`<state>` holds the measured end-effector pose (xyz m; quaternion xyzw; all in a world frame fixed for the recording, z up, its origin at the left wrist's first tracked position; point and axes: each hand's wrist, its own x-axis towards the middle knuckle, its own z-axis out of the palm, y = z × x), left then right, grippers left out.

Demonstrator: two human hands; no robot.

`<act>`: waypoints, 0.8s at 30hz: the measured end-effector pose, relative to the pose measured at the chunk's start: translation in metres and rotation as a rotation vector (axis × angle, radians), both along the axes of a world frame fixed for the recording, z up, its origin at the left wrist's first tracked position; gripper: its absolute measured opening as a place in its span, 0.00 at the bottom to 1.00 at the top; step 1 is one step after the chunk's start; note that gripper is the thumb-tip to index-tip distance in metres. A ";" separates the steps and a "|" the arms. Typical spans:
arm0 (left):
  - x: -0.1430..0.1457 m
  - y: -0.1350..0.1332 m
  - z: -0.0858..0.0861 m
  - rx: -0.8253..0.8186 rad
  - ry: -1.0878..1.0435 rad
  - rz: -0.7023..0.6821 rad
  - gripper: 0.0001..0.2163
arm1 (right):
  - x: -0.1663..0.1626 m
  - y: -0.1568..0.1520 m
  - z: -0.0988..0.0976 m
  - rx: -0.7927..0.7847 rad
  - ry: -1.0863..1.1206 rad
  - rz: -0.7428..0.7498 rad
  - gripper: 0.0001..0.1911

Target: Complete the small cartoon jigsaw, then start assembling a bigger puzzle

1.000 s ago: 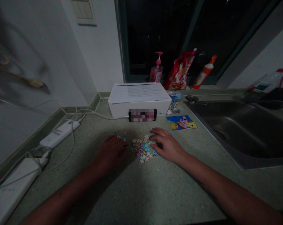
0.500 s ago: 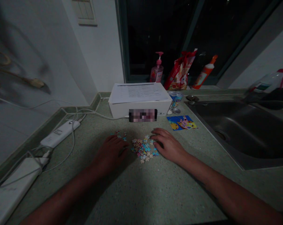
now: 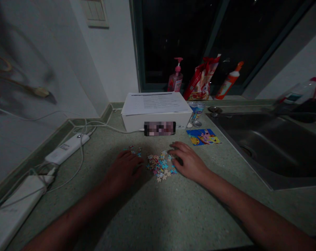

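Note:
A heap of small jigsaw puzzle pieces [image 3: 160, 165] lies on the speckled green counter [image 3: 158, 212], some showing colours and some their plain backs. My right hand [image 3: 188, 160] rests at the heap's right side, fingers apart and curved, the tips by the outer pieces. To the left of the heap, my left hand [image 3: 128, 167] lies palm down with its fingers loosely spread. A few stray pieces [image 3: 139, 150] sit just beyond its fingertips. I see nothing held in either hand, though the left palm is hidden and in shadow.
Behind the heap, a phone [image 3: 159, 128] leans on a white box [image 3: 132, 121]. A colourful cartoon picture card [image 3: 203, 136] lies near the sink [image 3: 278, 146]. Along the left run a power strip [image 3: 67, 149], cables and a white device [image 3: 19, 205]. Bottles and a red bag [image 3: 201, 80] stand by the window.
Both hands stay in nearly the same place, with the right fingers shifted only very slightly. The puzzle pieces look unchanged.

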<state>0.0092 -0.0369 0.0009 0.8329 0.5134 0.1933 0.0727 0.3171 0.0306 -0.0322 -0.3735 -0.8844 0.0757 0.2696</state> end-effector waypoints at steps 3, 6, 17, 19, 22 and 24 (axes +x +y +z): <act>0.000 0.000 0.000 -0.016 -0.018 0.007 0.08 | 0.000 0.000 -0.001 -0.002 -0.018 0.008 0.14; 0.001 0.000 0.001 -0.037 -0.039 0.010 0.07 | 0.001 0.000 -0.001 -0.001 -0.020 0.008 0.12; 0.002 -0.001 0.004 -0.069 -0.078 0.010 0.08 | -0.002 0.004 0.008 0.080 0.024 -0.008 0.07; 0.003 -0.002 0.005 -0.059 -0.096 -0.006 0.07 | -0.003 0.003 0.011 0.086 0.100 -0.014 0.07; 0.006 -0.007 0.008 -0.080 -0.179 -0.004 0.07 | -0.008 -0.007 0.019 0.143 0.202 0.026 0.06; 0.010 -0.011 0.010 -0.122 -0.274 0.016 0.07 | -0.014 -0.018 0.024 0.220 0.224 0.111 0.06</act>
